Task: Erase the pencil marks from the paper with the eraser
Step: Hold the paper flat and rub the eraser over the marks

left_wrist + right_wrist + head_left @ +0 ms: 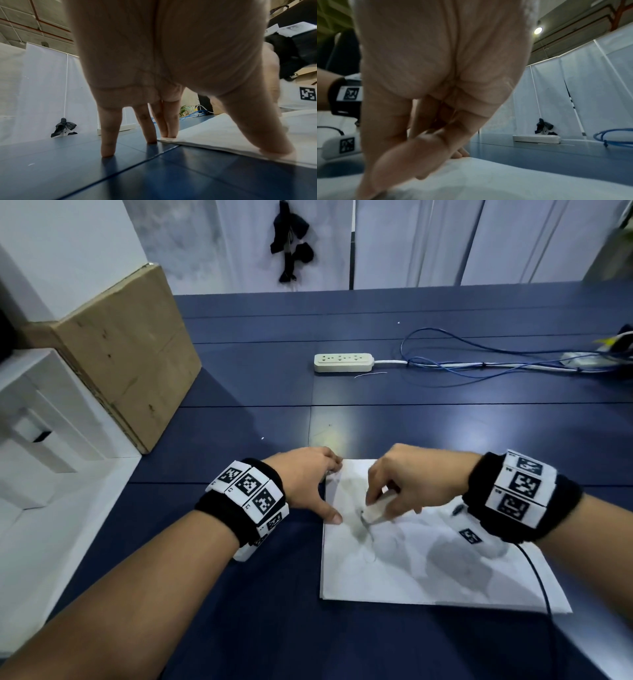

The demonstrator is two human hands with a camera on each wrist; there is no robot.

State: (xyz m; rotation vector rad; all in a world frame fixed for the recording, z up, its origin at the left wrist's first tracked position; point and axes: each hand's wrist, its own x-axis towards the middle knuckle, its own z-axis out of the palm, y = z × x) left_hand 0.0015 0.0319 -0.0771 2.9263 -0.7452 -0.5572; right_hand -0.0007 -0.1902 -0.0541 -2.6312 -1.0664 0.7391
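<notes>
A white sheet of paper [411, 570] lies on the dark blue table [239, 392], with a grey pencil smudge [363, 529] near its upper left. My right hand [397, 484] pinches a small white eraser [376, 510] and holds its end down on the sheet at that smudge. My left hand [308, 481] is spread flat at the paper's left edge; its thumb [267, 142] and two fingertips [169, 129] press on the paper [214, 136], the other fingers on the table [85, 169]. In the right wrist view the right hand [423, 148] hides the eraser above the paper [488, 180].
A white power strip [343, 362] with its cord and coiled blue cables [479, 361] lies further back on the table. A cardboard box [126, 350] leans at the far left beside white shelving [41, 419]. A black cable [537, 577] crosses the paper's right side.
</notes>
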